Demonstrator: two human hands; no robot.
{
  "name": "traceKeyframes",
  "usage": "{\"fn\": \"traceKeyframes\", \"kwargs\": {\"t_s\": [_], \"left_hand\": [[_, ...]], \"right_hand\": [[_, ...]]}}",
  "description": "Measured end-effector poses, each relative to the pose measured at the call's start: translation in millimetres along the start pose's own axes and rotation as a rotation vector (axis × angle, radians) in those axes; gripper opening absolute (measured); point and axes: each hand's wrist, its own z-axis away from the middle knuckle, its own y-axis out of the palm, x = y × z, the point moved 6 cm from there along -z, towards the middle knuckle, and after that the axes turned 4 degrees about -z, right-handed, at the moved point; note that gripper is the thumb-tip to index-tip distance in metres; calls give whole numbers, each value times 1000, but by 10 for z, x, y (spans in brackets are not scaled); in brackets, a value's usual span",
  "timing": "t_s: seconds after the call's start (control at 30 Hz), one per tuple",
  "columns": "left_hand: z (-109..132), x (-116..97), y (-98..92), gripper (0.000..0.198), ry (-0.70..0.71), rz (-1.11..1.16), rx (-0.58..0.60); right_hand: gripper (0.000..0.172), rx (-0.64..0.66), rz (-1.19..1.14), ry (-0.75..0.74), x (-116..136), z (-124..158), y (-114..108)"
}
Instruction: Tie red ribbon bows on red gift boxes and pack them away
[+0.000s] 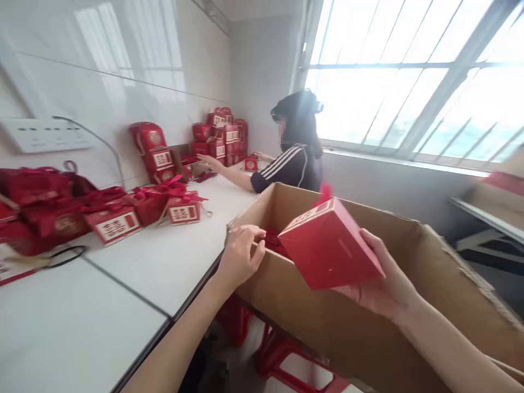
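Note:
My right hand (380, 278) grips a red gift box (333, 245) from its right side and underneath. The box is tilted over the opening of a large brown cardboard carton (303, 300), and a bit of red ribbon shows behind it. At the carton's left corner, my left hand (241, 254) rests near the rim, fingers bent and apart, with nothing between them. Part of the carton's inside is hidden by the red box; some dark red items show at its left end.
Red boxes with ribbons (117, 224) line the white table (192, 240) on the left. Stacked red boxes (229, 142) stand at its far end. A person (290, 164) reaches over the table there. Red stools (286, 360) stand below the carton.

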Motion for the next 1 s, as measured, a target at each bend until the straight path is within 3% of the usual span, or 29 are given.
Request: {"fn": "traceKeyframes", "kwargs": {"t_s": [0.07, 0.13, 0.27, 0.43, 0.57, 0.63, 0.7, 0.77, 0.83, 0.9, 1.0], "left_hand": [[25, -54, 225, 15, 80, -54, 54], [72, -63, 335, 24, 124, -124, 67], [135, -39, 355, 27, 168, -170, 54], [148, -40, 314, 25, 155, -168, 9], [165, -61, 313, 21, 197, -148, -54], [171, -61, 311, 20, 218, -140, -108], [173, -52, 308, 20, 216, -138, -160], [172, -43, 311, 20, 210, -136, -182], [175, -41, 320, 19, 216, -131, -178], [182, -40, 325, 18, 225, -120, -177], [196, -25, 320, 18, 224, -103, -210]], "right_hand": [[32, 6, -171, 128, 53, -17, -31], [30, -1, -261, 157, 114, -40, -62], [29, -38, -268, 132, 192, -73, -137], [31, -18, -105, 128, 233, -133, -248], [46, 23, 344, -167, 506, -382, -462], [66, 19, 707, -362, 669, -563, -581], [83, -30, 1113, -462, 744, -768, -724], [89, -78, 1463, -436, 715, -976, -906], [88, -67, 1702, -310, 606, -1154, -1117], [86, -58, 1852, -173, 508, -1275, -1346], [81, -168, 1953, -38, 530, -1351, -1693]]}}
